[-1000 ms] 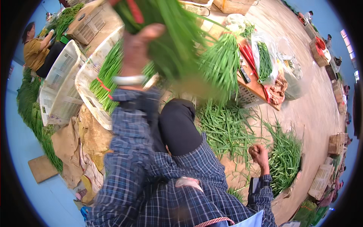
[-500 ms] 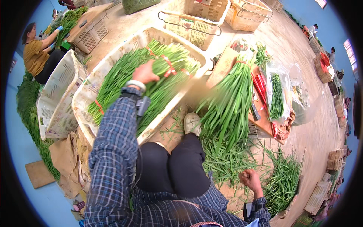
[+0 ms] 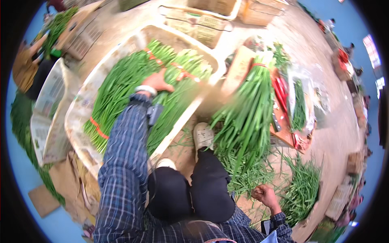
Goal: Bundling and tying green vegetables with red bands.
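My left hand (image 3: 157,82) reaches into a large white plastic crate (image 3: 73,121) and lies on tied bundles of green chives (image 3: 121,83). Its thumb and forefinger are apart; the other fingers are partly hidden among the leaves. Red ties (image 3: 183,72) go round the bundles near their pale ends. Low on the right, my right hand (image 3: 266,196) hovers over the floor near my thigh, its fingers curled closed; whether anything is inside is hidden. Beyond it, a big bunch of chives (image 3: 249,101) with a red tie hangs over a board's near edge.
Loose cut leaves (image 3: 300,190) cover the floor on the right. A knife (image 3: 276,122), red strips (image 3: 280,93) and a clear bag of greens (image 3: 299,101) lie on the board. More crates (image 3: 198,30) stand ahead; another white crate (image 3: 48,117) leans at left. Another person (image 3: 28,67) works at far left.
The chive bundle beneath my left hand sits lower among the others, and the hand has sunk slightly with it. My knees have parted, and the whole view has shifted. My right hand stays curled.
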